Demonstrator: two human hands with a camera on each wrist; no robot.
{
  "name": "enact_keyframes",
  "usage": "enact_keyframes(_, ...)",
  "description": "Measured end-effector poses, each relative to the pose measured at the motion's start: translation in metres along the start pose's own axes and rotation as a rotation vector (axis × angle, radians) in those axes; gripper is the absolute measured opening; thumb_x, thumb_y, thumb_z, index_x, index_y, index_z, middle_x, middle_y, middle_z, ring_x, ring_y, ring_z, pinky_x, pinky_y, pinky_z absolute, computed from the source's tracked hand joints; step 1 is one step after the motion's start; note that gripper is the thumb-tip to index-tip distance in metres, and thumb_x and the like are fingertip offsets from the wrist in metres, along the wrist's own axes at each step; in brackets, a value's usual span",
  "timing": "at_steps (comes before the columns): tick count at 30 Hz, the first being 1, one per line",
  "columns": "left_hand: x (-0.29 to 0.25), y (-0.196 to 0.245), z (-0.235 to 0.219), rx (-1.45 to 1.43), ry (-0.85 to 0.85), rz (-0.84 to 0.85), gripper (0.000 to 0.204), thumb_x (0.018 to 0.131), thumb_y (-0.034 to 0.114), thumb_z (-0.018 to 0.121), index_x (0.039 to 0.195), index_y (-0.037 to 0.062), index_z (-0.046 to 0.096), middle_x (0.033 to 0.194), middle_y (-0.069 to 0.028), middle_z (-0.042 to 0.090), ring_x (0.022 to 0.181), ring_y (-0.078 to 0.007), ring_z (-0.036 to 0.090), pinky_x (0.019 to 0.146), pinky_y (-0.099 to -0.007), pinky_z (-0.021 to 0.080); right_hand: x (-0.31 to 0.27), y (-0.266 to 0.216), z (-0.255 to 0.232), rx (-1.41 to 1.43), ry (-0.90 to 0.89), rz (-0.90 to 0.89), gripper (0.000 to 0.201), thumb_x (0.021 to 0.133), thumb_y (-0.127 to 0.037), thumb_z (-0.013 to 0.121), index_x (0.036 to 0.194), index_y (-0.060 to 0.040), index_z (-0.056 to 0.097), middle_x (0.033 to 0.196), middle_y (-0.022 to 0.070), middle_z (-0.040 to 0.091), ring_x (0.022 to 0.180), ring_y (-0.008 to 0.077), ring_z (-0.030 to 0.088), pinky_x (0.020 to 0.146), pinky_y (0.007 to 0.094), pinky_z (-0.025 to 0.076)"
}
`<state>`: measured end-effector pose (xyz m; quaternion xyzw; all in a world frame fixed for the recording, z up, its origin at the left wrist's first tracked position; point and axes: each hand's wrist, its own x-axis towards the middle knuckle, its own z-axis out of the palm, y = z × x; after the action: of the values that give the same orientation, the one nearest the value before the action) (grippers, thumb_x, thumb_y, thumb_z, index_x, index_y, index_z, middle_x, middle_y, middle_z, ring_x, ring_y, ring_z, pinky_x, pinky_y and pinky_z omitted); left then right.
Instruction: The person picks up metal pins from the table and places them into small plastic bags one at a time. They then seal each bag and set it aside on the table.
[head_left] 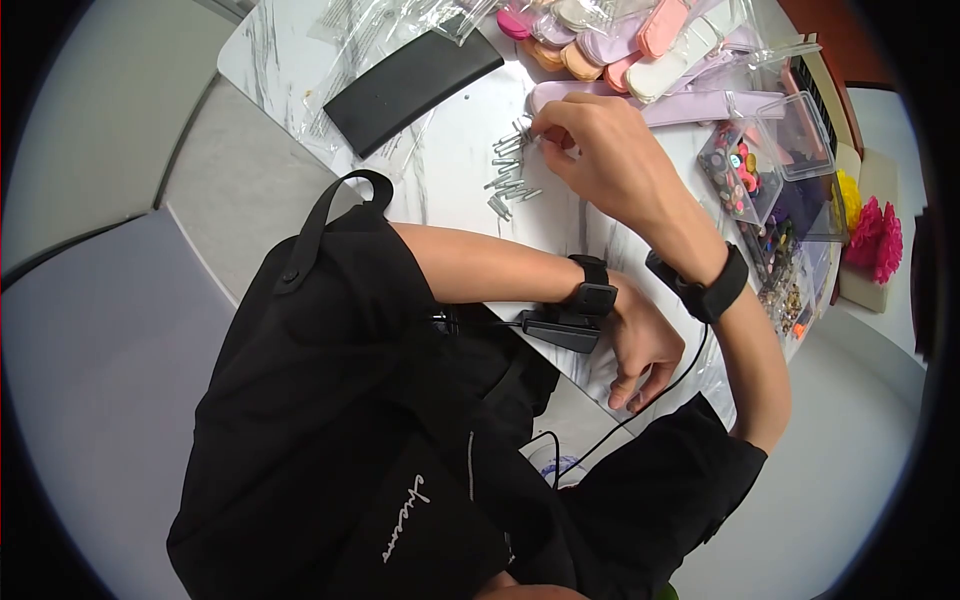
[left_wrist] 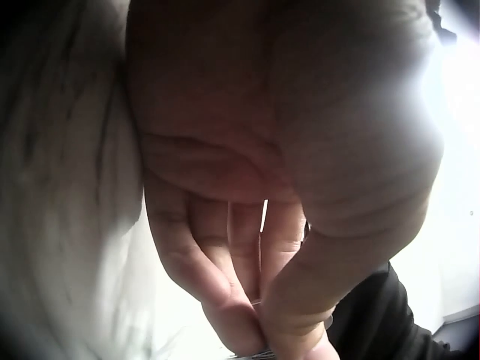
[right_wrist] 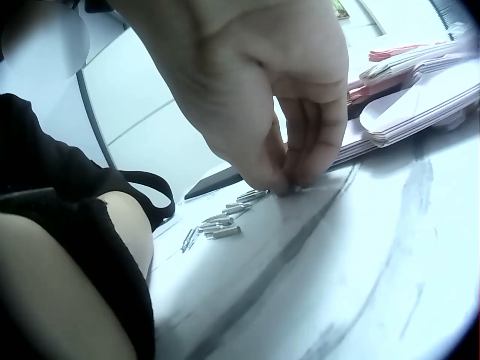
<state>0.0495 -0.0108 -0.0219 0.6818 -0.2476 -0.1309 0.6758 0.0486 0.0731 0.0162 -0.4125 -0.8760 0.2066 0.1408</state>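
Several small silvery metal pins [head_left: 508, 172] lie in a loose row on the marble-patterned table. My right hand [head_left: 592, 150] is at the far end of the row, its thumb and fingertips brought together low over the tabletop. In the right wrist view, a bit of metal pin [right_wrist: 296, 189] shows at those fingertips, and other pins [right_wrist: 217, 225] lie beside them. My left hand [head_left: 645, 345] is at the table's near edge, fingers bent downward. In the left wrist view its thumb [left_wrist: 300, 322] and forefinger nearly meet; I cannot tell whether they hold the thin shiny sliver below them.
Beyond the pins lie a flat black case [head_left: 412, 92] and stacks of pastel strips [head_left: 610, 50] among clear plastic bags. To the right stand an open clear box of colourful beads [head_left: 740, 175] and pink flowers [head_left: 877, 240]. A black cable [head_left: 665, 390] runs below my right wrist.
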Motion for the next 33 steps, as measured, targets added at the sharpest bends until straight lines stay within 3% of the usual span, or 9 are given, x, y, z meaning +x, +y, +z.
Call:
enact_keyframes(9,0.001,-0.003,0.002,0.001,0.019,-0.013,0.034,0.069,0.015,0.082,0.099,0.0022,0.072,0.099,-0.006,0.072,0.093,-0.0149,0.064,0.087,-0.0264,0.045,-0.003,-0.001,0.002,-0.108,-0.087,0.017,0.007,0.072,0.0,0.061,0.079,0.0029,0.061,0.079,0.0149,0.062,0.072,0.0326,0.062,0.065,0.0385,0.05)
enact_keyframes(13,0.006,-0.013,0.005,-0.064,0.067,0.076,0.03,0.066,0.016,0.083,0.094,0.0063,0.074,0.086,-0.0004,0.071,0.074,-0.0114,0.058,0.068,-0.0275,0.045,-0.014,-0.003,0.0,-0.121,-0.027,-0.135,0.008,0.073,-0.001,0.061,0.08,0.0013,0.06,0.082,0.016,0.061,0.074,0.0339,0.061,0.066,0.0408,0.049)
enact_keyframes(16,0.006,-0.015,0.006,-0.086,0.053,0.044,0.028,0.069,0.015,0.081,0.094,0.0055,0.073,0.089,-0.0015,0.072,0.076,-0.0114,0.059,0.069,-0.0273,0.045,-0.025,-0.003,-0.007,-0.094,-0.2,-0.058,0.008,0.073,-0.001,0.061,0.08,0.0005,0.058,0.084,0.0162,0.061,0.076,0.0353,0.061,0.067,0.0419,0.048)
enact_keyframes(21,0.009,-0.02,0.006,-0.106,0.007,0.052,0.027,0.071,0.015,0.08,0.094,0.0044,0.073,0.089,-0.0026,0.072,0.077,-0.012,0.06,0.07,-0.0266,0.046,-0.055,0.004,-0.019,-0.069,-0.153,0.052,0.011,0.072,0.0,0.062,0.083,0.0009,0.06,0.081,0.0146,0.06,0.073,0.0325,0.061,0.064,0.0389,0.049)
enact_keyframes(25,0.008,-0.019,0.001,-0.066,0.012,0.116,0.027,0.072,0.014,0.078,0.096,0.0029,0.071,0.089,-0.0029,0.071,0.077,-0.0119,0.06,0.07,-0.0258,0.046,-0.089,0.015,-0.043,0.074,-0.049,0.069,0.018,0.073,0.005,0.062,0.091,0.0013,0.063,0.081,0.0103,0.061,0.07,0.0232,0.063,0.06,0.0315,0.051)
enact_keyframes(29,-0.001,-0.007,-0.007,-0.211,0.138,0.035,0.027,0.074,0.013,0.077,0.097,0.0021,0.069,0.09,-0.0037,0.07,0.08,-0.0112,0.06,0.07,-0.0262,0.046,-0.129,0.016,-0.08,0.209,0.277,0.193,0.022,0.077,0.009,0.062,0.097,0.0034,0.065,0.087,0.0089,0.062,0.071,0.0149,0.062,0.062,0.0259,0.052)
enact_keyframes(31,-0.006,0.002,-0.017,-0.106,0.361,0.109,0.028,0.076,0.01,0.075,0.101,0.0013,0.067,0.095,-0.0046,0.069,0.082,-0.0106,0.06,0.072,-0.0274,0.047,-0.156,0.011,-0.094,0.533,0.569,0.327,0.019,0.08,0.012,0.06,0.096,0.0068,0.065,0.094,0.011,0.062,0.076,0.0143,0.062,0.066,0.0262,0.055)
enact_keyframes(32,-0.008,0.005,-0.02,-0.057,0.468,0.145,0.028,0.077,0.009,0.074,0.103,0.0008,0.066,0.097,-0.005,0.068,0.084,-0.0103,0.06,0.073,-0.028,0.048,-0.167,0.008,-0.098,0.524,0.589,0.341,0.019,0.08,0.012,0.06,0.096,0.0068,0.065,0.094,0.011,0.062,0.076,0.0143,0.062,0.066,0.0262,0.055)
enact_keyframes(33,-0.01,0.007,-0.025,-0.058,0.44,0.142,0.028,0.077,0.009,0.074,0.103,0.0008,0.066,0.097,-0.005,0.068,0.084,-0.0103,0.06,0.073,-0.028,0.048,-0.177,0.006,-0.102,0.544,0.652,0.31,0.019,0.078,0.013,0.061,0.096,0.0068,0.066,0.094,0.0111,0.063,0.076,0.0142,0.063,0.067,0.0256,0.055)
